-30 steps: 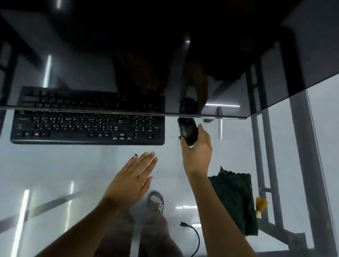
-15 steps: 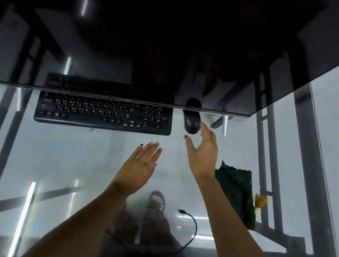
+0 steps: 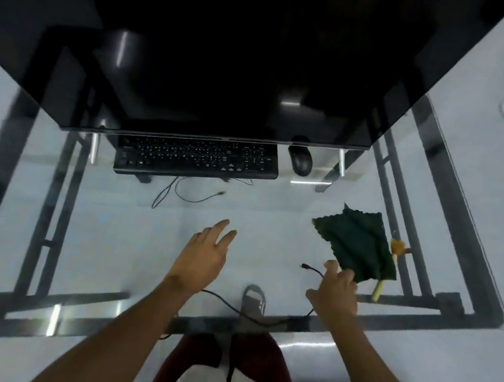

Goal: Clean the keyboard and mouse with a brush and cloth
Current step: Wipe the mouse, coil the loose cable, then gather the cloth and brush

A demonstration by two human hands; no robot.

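A black keyboard [image 3: 197, 157] lies on the glass desk just under the monitor's lower edge. The black mouse [image 3: 300, 162] sits to its right, free of any hand. A dark green cloth [image 3: 358, 246] lies at the right, covering most of a brush whose orange bristles [image 3: 398, 246] and pale handle [image 3: 378, 292] stick out. My right hand [image 3: 335, 294] hovers with spread fingers at the cloth's near corner; contact is unclear. My left hand [image 3: 204, 253] floats flat over the middle of the glass, holding nothing.
A large dark monitor [image 3: 230, 58] overhangs the back of the glass desk [image 3: 108, 235]. A loose black cable [image 3: 311, 268] ends near my right hand; another cable [image 3: 194, 197] trails from the keyboard. The black desk frame and my foot show through the glass.
My right hand let go of the mouse and pulled back right to the cloth's near corner. The mouse stays beside the keyboard. The view tilted so the desk's near part shows.
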